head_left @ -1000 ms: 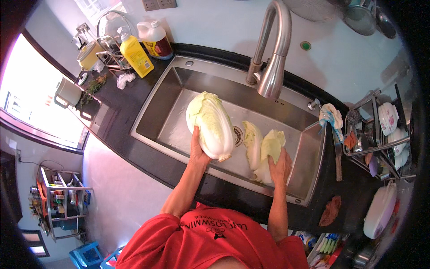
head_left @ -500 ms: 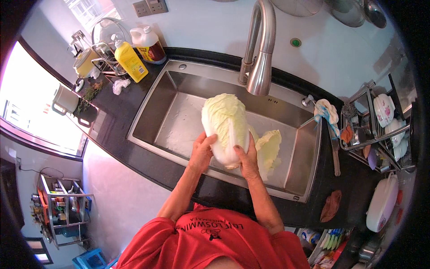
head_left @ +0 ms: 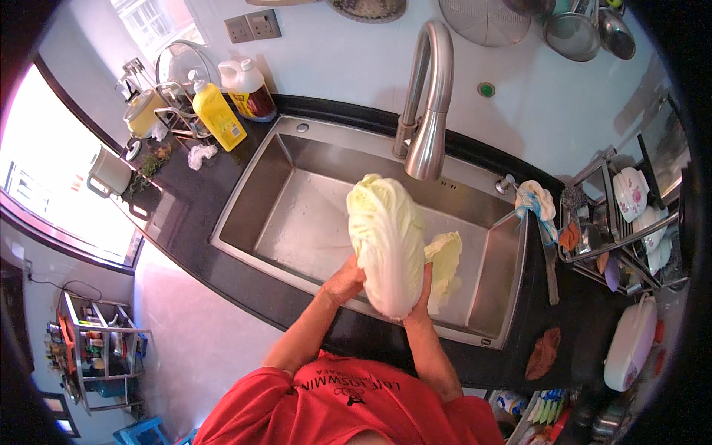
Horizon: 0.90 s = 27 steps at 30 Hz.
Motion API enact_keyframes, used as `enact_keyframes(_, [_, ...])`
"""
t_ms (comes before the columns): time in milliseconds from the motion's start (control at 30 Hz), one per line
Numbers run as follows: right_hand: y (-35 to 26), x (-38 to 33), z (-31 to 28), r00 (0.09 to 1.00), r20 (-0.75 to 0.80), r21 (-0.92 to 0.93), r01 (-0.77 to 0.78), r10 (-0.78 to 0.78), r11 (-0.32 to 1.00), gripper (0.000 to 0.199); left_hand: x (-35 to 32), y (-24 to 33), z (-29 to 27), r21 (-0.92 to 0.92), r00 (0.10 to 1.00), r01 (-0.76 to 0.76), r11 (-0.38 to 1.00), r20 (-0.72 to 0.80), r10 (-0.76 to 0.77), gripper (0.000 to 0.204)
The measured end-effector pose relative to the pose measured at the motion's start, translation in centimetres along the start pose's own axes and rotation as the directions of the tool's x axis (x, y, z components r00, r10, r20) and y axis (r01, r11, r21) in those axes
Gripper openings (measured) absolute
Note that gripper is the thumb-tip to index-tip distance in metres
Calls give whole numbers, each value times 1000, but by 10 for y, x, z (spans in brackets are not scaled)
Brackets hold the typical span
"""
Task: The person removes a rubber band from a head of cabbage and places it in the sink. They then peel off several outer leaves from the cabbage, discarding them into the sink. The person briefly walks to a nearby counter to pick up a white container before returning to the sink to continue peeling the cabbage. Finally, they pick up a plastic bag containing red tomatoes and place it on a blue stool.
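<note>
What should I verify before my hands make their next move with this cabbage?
1. Left hand supporting the cabbage: ok, against its left side.
2. Right hand supporting it: ok, at its lower right side.
3. Water off: ok, no stream shows below the faucet.
4. Sink free of loose pieces: not ok, pale leaf lies to the cabbage's right.
5. Sink floor behind the cabbage clear: cannot tell, hidden from this view.

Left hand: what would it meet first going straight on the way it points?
Likely the cabbage, which the left hand touches; its fingertips are hidden, so what lies beyond is unclear.
</note>
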State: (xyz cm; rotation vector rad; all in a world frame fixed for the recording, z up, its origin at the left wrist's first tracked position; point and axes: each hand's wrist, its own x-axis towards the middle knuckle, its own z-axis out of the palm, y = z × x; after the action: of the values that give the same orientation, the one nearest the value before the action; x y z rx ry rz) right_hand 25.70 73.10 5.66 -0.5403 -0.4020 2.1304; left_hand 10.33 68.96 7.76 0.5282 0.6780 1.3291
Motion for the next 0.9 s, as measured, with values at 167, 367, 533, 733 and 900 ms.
enact_keyframes(167, [0, -7, 10, 999, -41, -359, -22, 7, 933, 60, -7, -1, -1, -154, 999, 10, 988, -44, -17, 102])
enact_keyframes(367, [-17, -7, 44, 916, 247, -966, 259, -316, -4, 48, -13, -5, -19, -375, 990, -119, 919, -111, 83, 97])
enact_keyframes(533, [-51, 2, 75, 929, 237, -894, 323, -285, 309, 47, -21, 8, -20, -355, 999, -37, 934, -4, 38, 99])
enact_keyframes(733, [-74, 19, 94, 997, 76, -755, 51, 10, 653, 46, -19, 16, -24, 3, 974, 30, 1000, 224, -29, 99])
enact_keyframes(900, [-91, 5, 115, 991, 132, -860, 129, -30, 494, 42, -20, 24, -15, -14, 971, 60, 998, 232, -55, 101])
